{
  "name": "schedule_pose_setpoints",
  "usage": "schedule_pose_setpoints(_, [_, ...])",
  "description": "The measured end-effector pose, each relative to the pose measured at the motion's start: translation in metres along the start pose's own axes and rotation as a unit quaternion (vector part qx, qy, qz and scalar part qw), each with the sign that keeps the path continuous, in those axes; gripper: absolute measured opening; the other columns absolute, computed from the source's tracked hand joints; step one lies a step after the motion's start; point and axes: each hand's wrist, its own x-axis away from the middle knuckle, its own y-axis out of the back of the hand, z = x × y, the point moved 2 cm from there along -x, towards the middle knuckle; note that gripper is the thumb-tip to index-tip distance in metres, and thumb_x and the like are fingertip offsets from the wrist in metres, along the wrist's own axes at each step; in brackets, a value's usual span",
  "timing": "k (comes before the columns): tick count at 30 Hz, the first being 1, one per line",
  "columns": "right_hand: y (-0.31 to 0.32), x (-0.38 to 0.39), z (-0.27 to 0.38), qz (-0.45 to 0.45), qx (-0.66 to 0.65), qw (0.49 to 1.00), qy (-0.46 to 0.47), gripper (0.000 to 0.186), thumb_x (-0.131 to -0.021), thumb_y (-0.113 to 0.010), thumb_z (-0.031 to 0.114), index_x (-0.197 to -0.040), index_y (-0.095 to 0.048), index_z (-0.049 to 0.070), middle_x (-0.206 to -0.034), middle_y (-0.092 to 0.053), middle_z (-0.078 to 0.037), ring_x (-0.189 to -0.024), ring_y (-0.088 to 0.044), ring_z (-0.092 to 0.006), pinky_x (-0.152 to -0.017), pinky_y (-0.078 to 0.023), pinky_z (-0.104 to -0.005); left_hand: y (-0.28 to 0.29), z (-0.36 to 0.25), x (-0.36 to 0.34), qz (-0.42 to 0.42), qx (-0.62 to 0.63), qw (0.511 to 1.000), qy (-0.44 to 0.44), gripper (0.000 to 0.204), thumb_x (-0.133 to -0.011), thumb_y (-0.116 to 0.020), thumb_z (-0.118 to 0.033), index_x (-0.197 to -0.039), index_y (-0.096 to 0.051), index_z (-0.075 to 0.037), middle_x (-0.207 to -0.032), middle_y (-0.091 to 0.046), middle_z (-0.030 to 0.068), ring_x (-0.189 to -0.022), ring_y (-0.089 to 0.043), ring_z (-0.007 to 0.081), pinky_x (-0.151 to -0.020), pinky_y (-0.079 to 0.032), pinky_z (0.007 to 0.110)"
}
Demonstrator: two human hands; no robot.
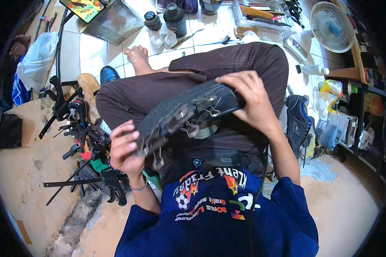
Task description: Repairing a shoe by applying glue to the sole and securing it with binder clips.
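Above my lap I hold a black shoe (176, 101) with its textured sole turned up and away from me. Several binder clips (214, 112) with silver wire handles grip along its near edge. My left hand (126, 150) is closed around the left end of the shoe, thumb and fingers on either side. My right hand (252, 96) grips the right end, fingers over the top and thumb beneath. The shoe's left part is slightly blurred, and most of its upper is hidden.
Several bar clamps (83, 128) lie heaped at my left. Another dark shoe (298, 122) stands by my right knee. Farther off are a white fan (331, 26), black bottles (175, 20), a metal bin (112, 23) and a clear tool tray (261, 21). A shelf (360, 103) stands at right.
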Motion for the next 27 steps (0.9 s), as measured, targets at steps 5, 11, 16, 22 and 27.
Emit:
schedule_pose_setpoints(5, [0.042, -0.018, 0.02, -0.145, 0.027, 0.985, 0.088, 0.07, -0.05, -0.083, 0.003, -0.116, -0.067, 0.02, -0.119, -0.062, -0.001, -0.112, -0.052, -0.0293, -0.096, -0.047, -0.0424, 0.004, -0.022, -0.008, 0.039, 0.031, 0.997, -0.054, 0.017, -0.087, -0.066, -0.02, -0.097, -0.053, -0.014, -0.096, -0.058, 0.0073, -0.102, -0.057, 0.0364, -0.084, -0.051, 0.051])
schedule_pose_setpoints(11, [0.06, -0.025, 0.026, -0.226, 0.056, 0.957, 0.173, 0.064, -0.049, -0.086, 0.017, -0.112, -0.071, 0.021, -0.117, -0.063, -0.001, -0.112, -0.054, -0.0286, -0.094, -0.047, -0.0399, 0.005, -0.039, -0.019, 0.031, 0.007, 0.994, -0.104, 0.009, -0.084, -0.064, -0.028, -0.09, -0.065, -0.022, -0.097, -0.061, 0.0022, -0.102, -0.054, 0.0326, -0.077, -0.049, 0.048])
schedule_pose_setpoints(16, [0.074, -0.028, 0.033, -0.304, 0.05, 0.921, 0.237, 0.05, -0.057, -0.083, 0.034, -0.104, -0.074, 0.02, -0.112, -0.066, -0.004, -0.109, -0.056, -0.0288, -0.093, -0.048, -0.0387, 0.004, -0.048, -0.023, 0.041, 0.013, 0.992, -0.116, 0.01, -0.081, -0.063, -0.031, -0.089, -0.065, -0.025, -0.097, -0.061, -0.0006, -0.102, -0.053, 0.0305, -0.079, -0.049, 0.048])
schedule_pose_setpoints(22, [0.08, -0.031, 0.034, -0.309, 0.035, 0.915, 0.255, 0.048, -0.059, -0.084, 0.036, -0.103, -0.074, 0.017, -0.106, -0.066, -0.005, -0.103, -0.058, -0.0278, -0.091, -0.05, -0.0404, 0.009, -0.05, -0.022, 0.032, 0.039, 0.992, -0.115, 0.015, -0.078, -0.067, -0.034, -0.09, -0.065, -0.024, -0.095, -0.06, 0.0024, -0.1, -0.053, 0.0322, -0.081, -0.049, 0.047])
schedule_pose_setpoints(27, [0.061, -0.032, 0.025, -0.292, -0.066, 0.917, 0.263, 0.041, -0.062, -0.084, 0.028, -0.098, -0.074, 0.011, -0.101, -0.065, -0.007, -0.098, -0.059, -0.0263, -0.097, -0.051, -0.0486, 0.013, -0.028, -0.029, 0.254, 0.335, 0.9, 0.117, 0.056, -0.068, -0.079, -0.048, -0.106, -0.066, -0.008, -0.118, -0.06, 0.015, -0.11, -0.055, 0.0354, -0.092, -0.046, 0.049])
